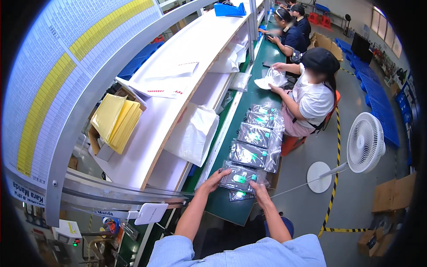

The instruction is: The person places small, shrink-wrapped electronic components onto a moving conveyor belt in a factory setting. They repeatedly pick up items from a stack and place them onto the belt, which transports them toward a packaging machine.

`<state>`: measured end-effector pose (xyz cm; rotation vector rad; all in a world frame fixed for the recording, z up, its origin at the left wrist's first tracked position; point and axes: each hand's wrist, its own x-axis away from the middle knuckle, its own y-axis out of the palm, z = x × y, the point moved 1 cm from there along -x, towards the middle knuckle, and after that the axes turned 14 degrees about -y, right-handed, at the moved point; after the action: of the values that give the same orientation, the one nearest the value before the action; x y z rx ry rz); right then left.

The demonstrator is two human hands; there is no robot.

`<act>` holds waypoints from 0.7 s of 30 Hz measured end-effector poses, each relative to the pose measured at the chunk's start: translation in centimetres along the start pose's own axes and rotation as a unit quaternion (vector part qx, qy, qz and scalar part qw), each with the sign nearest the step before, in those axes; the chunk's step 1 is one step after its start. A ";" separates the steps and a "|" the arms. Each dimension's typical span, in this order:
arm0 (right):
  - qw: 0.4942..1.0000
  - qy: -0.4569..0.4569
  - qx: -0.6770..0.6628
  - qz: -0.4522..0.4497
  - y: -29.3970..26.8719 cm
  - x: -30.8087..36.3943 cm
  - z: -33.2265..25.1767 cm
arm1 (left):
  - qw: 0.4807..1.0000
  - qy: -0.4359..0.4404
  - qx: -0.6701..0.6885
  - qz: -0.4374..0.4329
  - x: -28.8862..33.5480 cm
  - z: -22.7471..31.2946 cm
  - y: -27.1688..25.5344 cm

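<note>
A flat black pack in a transparent plastic bag, with green print on its face, is between my hands near the close end of the green bench. My left hand grips its left edge, thumb on top. At the lower right corner, my right hand pinches the bag, its other fingers partly hidden beneath. Another bagged pack shows partly under it, toward me. Beyond lies a row of similar bagged black packs, overlapping one another along the bench.
A seated person in a white shirt handles transparent bags farther up the bench. More people sit beyond. White shelving with yellow envelopes runs along the left. A white standing fan is at right.
</note>
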<state>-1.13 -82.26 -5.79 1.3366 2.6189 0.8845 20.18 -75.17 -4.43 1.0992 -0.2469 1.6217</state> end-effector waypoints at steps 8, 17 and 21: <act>0.998 -0.057 0.001 0.014 0.2 0.2 -0.1 | 1.000 -0.007 -0.017 0.023 -0.9 -0.2 -1.0; 0.997 -0.062 0.038 0.032 1.0 4.3 -2.4 | 0.996 0.063 0.054 -0.017 3.3 -2.8 2.1; 0.999 -0.008 0.039 -0.008 0.8 6.6 -3.6 | 0.990 0.083 0.110 -0.031 5.7 -6.9 3.2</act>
<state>-5.73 -78.52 -1.09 1.3331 2.6742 0.7739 14.04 -68.09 -2.71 1.1158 0.0775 1.7022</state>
